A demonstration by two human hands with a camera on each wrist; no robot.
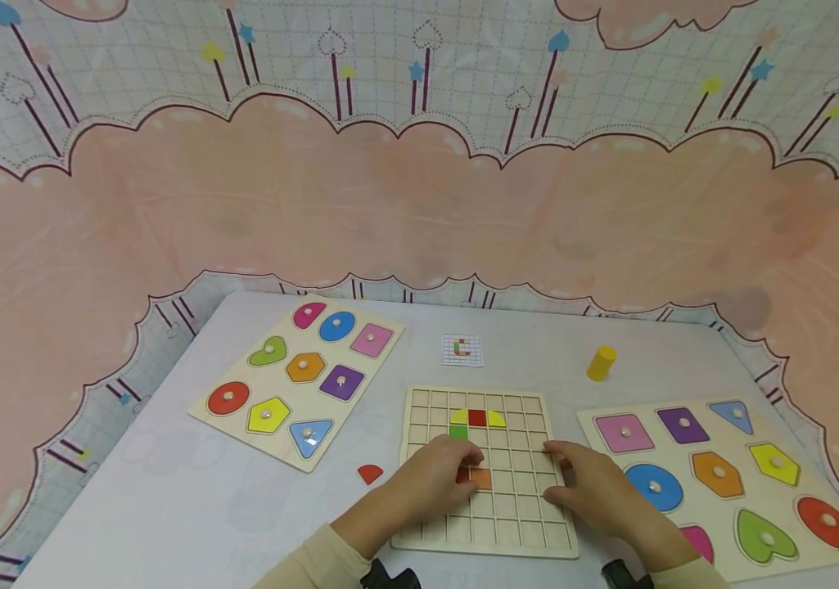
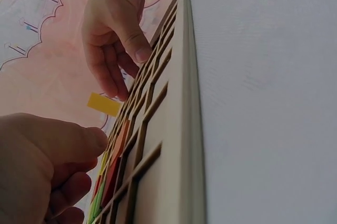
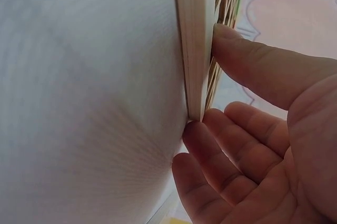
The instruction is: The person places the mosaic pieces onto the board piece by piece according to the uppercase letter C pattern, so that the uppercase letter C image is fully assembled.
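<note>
A wooden grid board lies in front of me. My left hand hovers over its left half, fingers loosely curled and thumb near the index finger, with nothing visible between them. Beside these fingertips sit an orange square tile and a dark red tile, partly covered by the hand in the head view. Farther up are a green tile, a red square and two yellow rounded tiles. My right hand touches the board's right edge with thumb and fingertips, fingers relaxed.
A red quarter-round tile lies left of the board. Behind it are a small pattern card and a yellow cylinder. Knobbed shape puzzles stand left and right, the right one close to my right hand.
</note>
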